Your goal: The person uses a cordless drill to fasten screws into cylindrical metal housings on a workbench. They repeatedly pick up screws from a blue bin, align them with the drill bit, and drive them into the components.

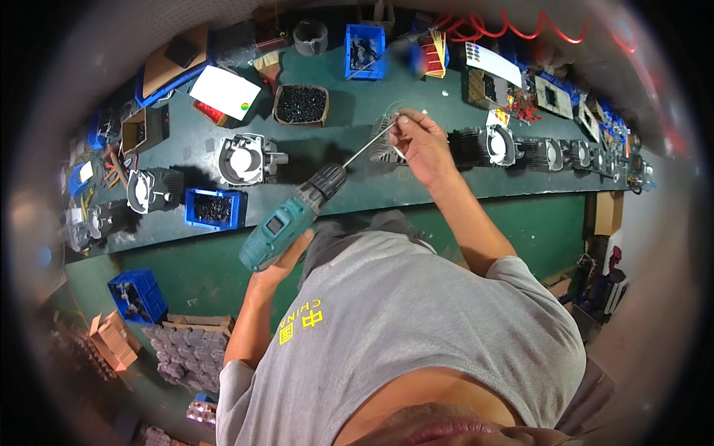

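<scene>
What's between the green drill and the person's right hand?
A long, thin metal bit: in the head view it runs from the front of the drill to the fingertips of the right hand.

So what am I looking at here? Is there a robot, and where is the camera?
There's no robot, just someone's two bare hands. The picture comes from a wide-angle camera worn on the head, looking down. The left hand grips a teal power drill; the right hand has its fingertips at the end of the long bit. On the green workbench stand grey metal castings, a cardboard box of small black pieces and a blue bin.
</scene>
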Tool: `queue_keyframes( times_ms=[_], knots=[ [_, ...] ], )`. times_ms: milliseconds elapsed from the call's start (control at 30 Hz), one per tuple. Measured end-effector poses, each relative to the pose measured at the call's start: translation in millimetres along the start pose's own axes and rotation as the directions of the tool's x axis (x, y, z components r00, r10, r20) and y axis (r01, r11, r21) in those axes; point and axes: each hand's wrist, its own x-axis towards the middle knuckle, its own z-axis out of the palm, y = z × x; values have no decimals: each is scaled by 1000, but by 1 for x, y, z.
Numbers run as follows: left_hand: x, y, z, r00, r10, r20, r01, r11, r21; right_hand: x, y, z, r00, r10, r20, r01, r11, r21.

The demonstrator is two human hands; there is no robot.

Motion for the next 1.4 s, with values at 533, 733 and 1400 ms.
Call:
queue_keyframes(
  times_ms=[533,733,1400],
  knots=[
    [22,81,136,976,-201,-80,202,979,8,17,-98,-113,966,149,210,-166,984,65],
    [23,95,127,930,-367,0,355,899,-258,10,-99,-116,949,168,267,-160,986,-52],
    [1,90,69,894,-437,-101,424,897,-127,60,-60,-93,755,211,621,655,-181,-734]
  ],
)
